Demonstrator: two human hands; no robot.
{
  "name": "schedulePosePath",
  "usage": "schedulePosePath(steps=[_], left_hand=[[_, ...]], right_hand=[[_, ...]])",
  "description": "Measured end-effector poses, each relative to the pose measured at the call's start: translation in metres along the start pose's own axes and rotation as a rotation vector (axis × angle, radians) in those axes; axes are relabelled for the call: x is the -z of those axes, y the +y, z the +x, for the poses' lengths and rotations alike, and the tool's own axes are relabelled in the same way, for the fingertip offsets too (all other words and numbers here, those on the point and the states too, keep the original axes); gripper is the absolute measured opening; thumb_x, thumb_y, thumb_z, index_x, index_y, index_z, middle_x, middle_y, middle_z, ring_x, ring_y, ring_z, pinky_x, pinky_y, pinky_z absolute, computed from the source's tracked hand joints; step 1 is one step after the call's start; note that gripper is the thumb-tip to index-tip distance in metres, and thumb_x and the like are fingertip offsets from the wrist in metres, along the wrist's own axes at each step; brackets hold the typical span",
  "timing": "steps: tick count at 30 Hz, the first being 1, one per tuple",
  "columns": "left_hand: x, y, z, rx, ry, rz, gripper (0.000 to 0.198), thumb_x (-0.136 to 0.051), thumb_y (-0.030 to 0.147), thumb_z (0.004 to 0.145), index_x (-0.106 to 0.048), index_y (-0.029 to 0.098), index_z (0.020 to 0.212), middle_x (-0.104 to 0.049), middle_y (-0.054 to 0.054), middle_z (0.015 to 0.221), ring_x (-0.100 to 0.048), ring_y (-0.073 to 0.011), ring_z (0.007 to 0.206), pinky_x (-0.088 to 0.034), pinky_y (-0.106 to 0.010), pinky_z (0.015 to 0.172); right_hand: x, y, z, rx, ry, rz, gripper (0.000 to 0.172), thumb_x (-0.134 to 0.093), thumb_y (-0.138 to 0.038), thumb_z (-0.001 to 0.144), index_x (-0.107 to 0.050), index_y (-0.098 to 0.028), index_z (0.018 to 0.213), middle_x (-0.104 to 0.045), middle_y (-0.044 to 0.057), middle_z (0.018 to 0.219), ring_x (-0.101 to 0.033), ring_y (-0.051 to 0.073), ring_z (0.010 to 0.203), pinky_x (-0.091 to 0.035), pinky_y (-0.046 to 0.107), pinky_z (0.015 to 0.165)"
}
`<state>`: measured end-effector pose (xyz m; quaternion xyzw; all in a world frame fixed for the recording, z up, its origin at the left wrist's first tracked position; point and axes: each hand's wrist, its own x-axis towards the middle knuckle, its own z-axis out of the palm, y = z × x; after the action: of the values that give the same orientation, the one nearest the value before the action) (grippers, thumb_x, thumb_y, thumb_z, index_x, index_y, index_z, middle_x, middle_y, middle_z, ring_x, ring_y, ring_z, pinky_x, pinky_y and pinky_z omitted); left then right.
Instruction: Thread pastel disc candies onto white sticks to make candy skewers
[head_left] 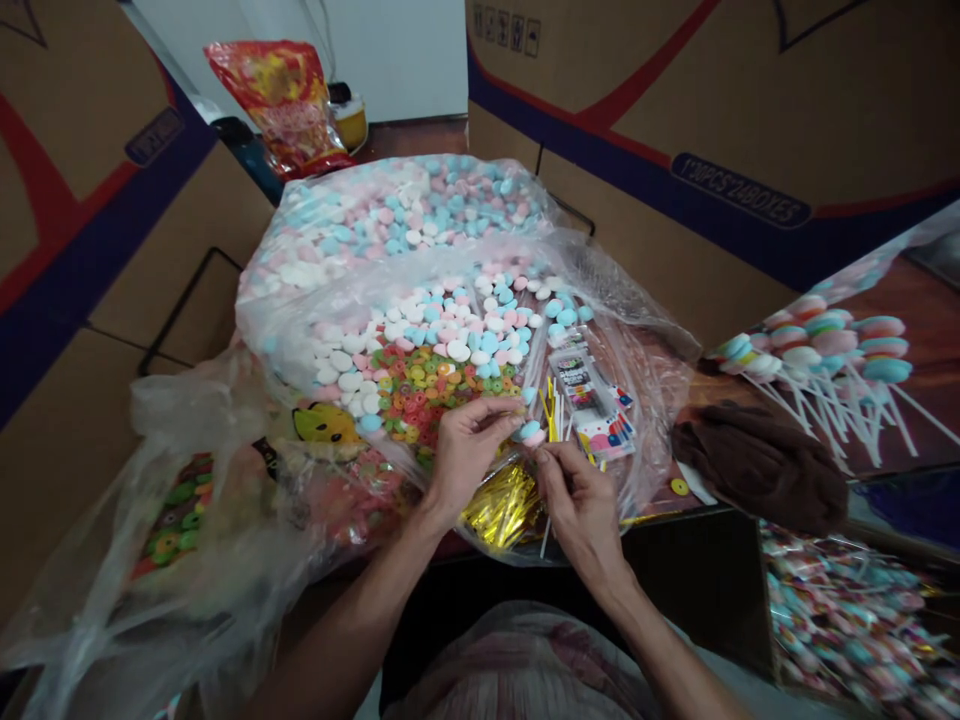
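My right hand [581, 500] is closed in a pinch on a white lollipop stick [545, 535], its lower end showing below the fingers. Blue and pink candies [533, 434] sit at the top of this stick. Just left of it, my left hand [469, 445] pinches a small candy, mostly hidden by the fingertips. A blue candy [529, 396] shows right beside those fingertips. Under and behind my hands lie orange and green gummy rings [431, 395], and a large clear bag of pastel candies [420, 220]. Gold twist ties [504, 508] lie between my wrists.
Cardboard boxes [720, 130] stand on both sides. Finished candy lollipops [832, 345] lie at right, near a brown cloth [761, 465]. A box of wrapped lollipops [855, 610] is lower right. Printed packets [581, 385] lie past my right hand; a red bag [289, 105] stands behind.
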<state>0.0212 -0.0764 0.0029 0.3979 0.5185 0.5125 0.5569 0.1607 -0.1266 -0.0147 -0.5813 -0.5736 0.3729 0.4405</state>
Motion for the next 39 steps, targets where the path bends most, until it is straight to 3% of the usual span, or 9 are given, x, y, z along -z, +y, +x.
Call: schedulePosePath(steps=[4,7,10,15,22,29,32,35,39], left_hand=[[-0.008,-0.007,-0.006,0.086,0.031,-0.171,0.024,-0.079,0.031,0.071,-0.076,0.017,0.09,-0.077,-0.007,0.1,-0.07,-0.0171,0.089,-0.057,-0.028,0.081],[-0.009,-0.006,-0.011,0.061,-0.002,-0.135,0.024,-0.075,0.031,0.075,-0.075,0.017,0.094,-0.077,-0.007,0.101,-0.071,-0.0182,0.093,-0.056,-0.031,0.088],[-0.006,-0.002,-0.011,-0.08,-0.074,0.089,0.02,-0.069,0.027,0.081,-0.077,0.017,0.097,-0.077,-0.007,0.102,-0.07,-0.019,0.098,-0.053,-0.032,0.096],[0.002,0.003,0.0,-0.162,-0.122,0.345,0.028,-0.058,0.028,0.09,-0.073,0.02,0.113,-0.076,-0.006,0.109,-0.072,-0.0196,0.095,-0.056,-0.032,0.089],[0.004,0.01,0.0,-0.399,-0.34,0.963,0.019,-0.062,0.015,0.086,-0.076,0.021,0.099,-0.073,-0.008,0.101,-0.066,-0.0226,0.095,-0.05,-0.034,0.087],[-0.003,0.008,0.014,-0.336,-0.172,0.91,0.015,-0.062,0.017,0.085,-0.074,0.021,0.093,-0.069,-0.004,0.088,-0.064,-0.017,0.079,-0.05,-0.029,0.077],[-0.015,0.005,0.02,-0.397,-0.109,0.876,0.014,-0.064,0.016,0.083,-0.074,0.018,0.092,-0.066,-0.007,0.098,-0.063,-0.0187,0.088,-0.051,-0.03,0.082],[-0.027,0.0,0.025,-0.471,-0.131,1.033,0.015,-0.062,0.013,0.082,-0.074,0.017,0.09,-0.064,-0.011,0.104,-0.059,-0.0244,0.102,-0.049,-0.037,0.092],[-0.032,-0.003,0.029,-0.472,-0.128,1.099,0.021,-0.055,0.008,0.082,-0.073,0.018,0.09,-0.066,-0.011,0.099,-0.058,-0.0253,0.098,-0.048,-0.038,0.089]], right_hand=[[-0.007,-0.003,0.005,-0.005,0.036,0.005,0.026,-0.05,-0.034,0.096,-0.061,-0.018,0.078,-0.047,-0.004,0.06,-0.041,0.011,0.055,-0.033,0.023,0.052],[-0.009,-0.004,0.011,0.017,0.042,-0.01,0.028,-0.049,-0.033,0.095,-0.057,-0.019,0.072,-0.045,-0.005,0.059,-0.041,0.011,0.054,-0.033,0.024,0.053],[-0.005,-0.005,0.015,0.015,0.031,0.018,0.029,-0.049,-0.032,0.094,-0.053,-0.02,0.067,-0.047,-0.004,0.058,-0.043,0.011,0.054,-0.035,0.024,0.054],[0.015,-0.006,0.021,-0.034,0.055,0.078,0.03,-0.053,-0.034,0.094,-0.054,-0.019,0.068,-0.048,-0.005,0.056,-0.043,0.011,0.053,-0.036,0.024,0.055],[0.033,0.004,0.023,-0.075,0.141,0.05,0.032,-0.056,-0.038,0.092,-0.054,-0.019,0.066,-0.046,-0.005,0.056,-0.04,0.01,0.052,-0.033,0.023,0.053],[0.028,0.004,0.016,-0.04,0.132,0.053,0.037,-0.055,-0.041,0.094,-0.051,-0.019,0.064,-0.046,-0.005,0.056,-0.041,0.011,0.054,-0.035,0.023,0.055],[0.029,0.005,0.016,-0.037,0.14,0.072,0.036,-0.055,-0.041,0.094,-0.052,-0.019,0.066,-0.046,-0.005,0.057,-0.041,0.011,0.054,-0.036,0.023,0.056],[0.03,0.005,0.016,-0.034,0.152,0.092,0.034,-0.055,-0.041,0.094,-0.054,-0.019,0.068,-0.046,-0.005,0.057,-0.041,0.011,0.053,-0.036,0.023,0.055],[0.032,0.007,0.016,-0.031,0.152,0.086,0.035,-0.055,-0.041,0.094,-0.054,-0.019,0.067,-0.047,-0.005,0.057,-0.042,0.011,0.053,-0.036,0.023,0.054]])
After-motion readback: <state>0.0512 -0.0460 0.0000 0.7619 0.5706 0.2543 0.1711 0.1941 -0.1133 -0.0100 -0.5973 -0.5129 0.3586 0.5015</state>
